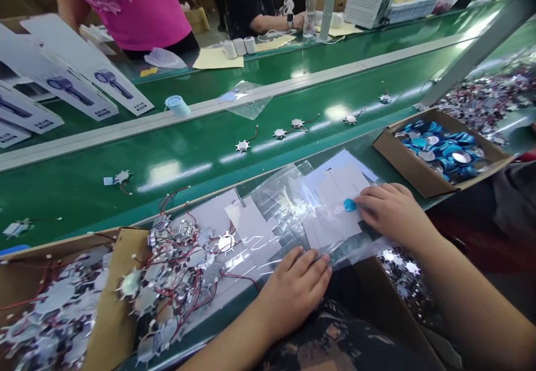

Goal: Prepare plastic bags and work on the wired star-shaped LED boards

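My right hand [391, 210] rests on white sheets [335, 214] inside clear plastic bags [285, 203] at the bench edge, its fingertips pinching a small blue round disc [350, 205]. My left hand [298, 288] lies flat with fingers stretched out, pressing the near edge of the plastic. A single star-shaped metal plate [226, 242] lies on the sheets to the left. A heap of star plates with red wires [176, 270] spills out beside it.
A cardboard box of wired star plates [62, 304] stands at near left, a box of blue discs [439, 150] at right. Several star plates [288, 131] ride the green conveyor [188, 153]. White product boxes [84, 75] lie far left. Two people work across the line.
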`<action>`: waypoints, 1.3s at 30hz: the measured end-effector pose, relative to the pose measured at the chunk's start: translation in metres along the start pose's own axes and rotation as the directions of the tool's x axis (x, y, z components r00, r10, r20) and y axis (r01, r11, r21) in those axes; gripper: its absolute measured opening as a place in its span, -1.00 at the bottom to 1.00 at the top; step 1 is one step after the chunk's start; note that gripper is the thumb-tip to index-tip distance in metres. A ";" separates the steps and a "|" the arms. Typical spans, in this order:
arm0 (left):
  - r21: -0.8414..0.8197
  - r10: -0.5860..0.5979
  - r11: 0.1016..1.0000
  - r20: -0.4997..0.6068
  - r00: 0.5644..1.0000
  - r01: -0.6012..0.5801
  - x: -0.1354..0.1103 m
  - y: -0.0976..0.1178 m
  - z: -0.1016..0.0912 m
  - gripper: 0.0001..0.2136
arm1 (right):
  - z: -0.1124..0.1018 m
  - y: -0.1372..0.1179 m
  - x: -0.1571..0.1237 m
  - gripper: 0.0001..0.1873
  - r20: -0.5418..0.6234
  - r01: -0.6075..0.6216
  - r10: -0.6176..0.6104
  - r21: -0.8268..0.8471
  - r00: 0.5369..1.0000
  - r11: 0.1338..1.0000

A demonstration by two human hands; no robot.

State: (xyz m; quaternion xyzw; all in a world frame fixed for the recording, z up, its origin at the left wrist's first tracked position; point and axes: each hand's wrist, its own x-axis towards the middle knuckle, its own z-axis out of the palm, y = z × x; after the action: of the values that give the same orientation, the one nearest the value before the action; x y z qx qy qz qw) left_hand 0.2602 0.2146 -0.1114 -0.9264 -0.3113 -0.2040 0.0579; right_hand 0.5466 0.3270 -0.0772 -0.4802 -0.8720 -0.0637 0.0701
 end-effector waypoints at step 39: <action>-0.070 0.007 0.998 0.104 0.995 0.000 0.004 -0.002 -0.005 -0.75 | -0.052 0.051 -0.010 -0.91 0.017 -0.126 0.140 0.540 0.990 0.832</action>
State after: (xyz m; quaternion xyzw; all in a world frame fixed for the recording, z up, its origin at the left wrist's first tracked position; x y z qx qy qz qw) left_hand 0.2605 0.2170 -0.1051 -0.9377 -0.3051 -0.1662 0.0097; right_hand 0.5981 0.3366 -0.0260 -0.4998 -0.8183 0.1833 0.2167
